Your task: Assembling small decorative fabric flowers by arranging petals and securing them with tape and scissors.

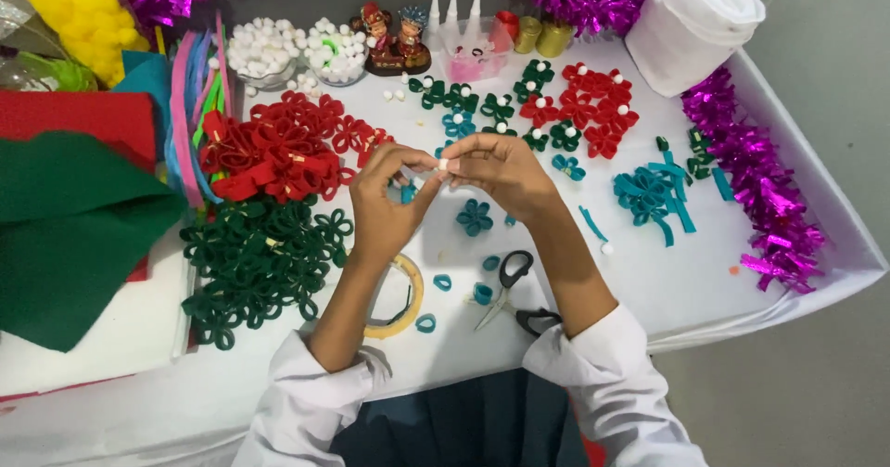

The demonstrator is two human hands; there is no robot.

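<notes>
item, frame centre: i see left hand (385, 193) and right hand (501, 170), each grip pinching a small white strip (443, 165) between fingertips above the table (667, 272), teal flower (474, 217) just below.

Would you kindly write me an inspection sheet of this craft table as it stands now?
Surface: white table, crowded.
Job's things: small white piece pinched between left hand and right hand; teal felt flower below.
Clutter: red flowers, green flowers, scissors, tape roll, pompom bowls, magenta tinsel.
Grippers: both hands bare, fingertips closed.
Cables: nothing seen.
Surroundings: grey floor.
</notes>
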